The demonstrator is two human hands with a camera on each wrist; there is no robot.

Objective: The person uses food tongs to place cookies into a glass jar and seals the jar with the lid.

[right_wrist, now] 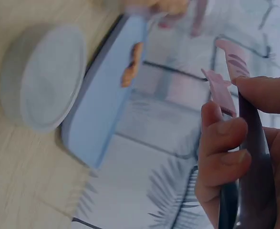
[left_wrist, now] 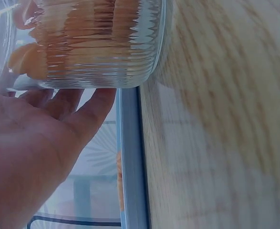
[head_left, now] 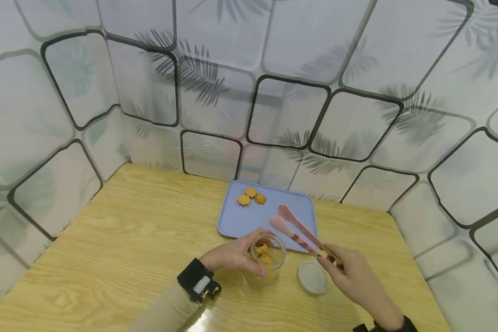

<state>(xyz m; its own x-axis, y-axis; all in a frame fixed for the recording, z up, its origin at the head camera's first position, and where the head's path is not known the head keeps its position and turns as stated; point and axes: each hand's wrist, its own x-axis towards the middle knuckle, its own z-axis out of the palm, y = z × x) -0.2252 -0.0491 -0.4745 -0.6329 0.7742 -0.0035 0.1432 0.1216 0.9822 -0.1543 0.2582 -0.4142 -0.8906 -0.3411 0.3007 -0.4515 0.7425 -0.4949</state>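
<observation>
The right hand's grip [head_left: 350, 272] is clamped on a pair of tongs [head_left: 295, 237], the thumb pressing one arm while the fingers curl around the other. The tongs are held raised, above the near right part of a blue tray [head_left: 240, 219] as the head view shows them, with their pink ends pointing forward and to the left, away from the person. Their long axis slants from the hand at lower right toward upper left, and the two tips stand a little apart with nothing between them; the right wrist view shows the dark, shiny arms running back through the palm. The left hand's grip [head_left: 234, 254] is clamped around a clear glass jar [head_left: 277, 258] from its left side, the thumb on the near face and the fingers reaching behind. The jar is upright, its long axis vertical and its round mouth facing up, just in front of the tray; the left wrist view shows ribbed glass with orange-brown cookies [head_left: 266, 257] stacked inside. To the right of the jar, apart from it, a pale round lid [head_left: 312, 278] lies flat on the wood-grained table [head_left: 108, 230]. The tray's long side runs left to right, and three flower-shaped biscuits [head_left: 244, 200] sit close together near its far left corner. Behind stands a patterned backdrop [head_left: 216, 110] with rounded outlines and leaves.
</observation>
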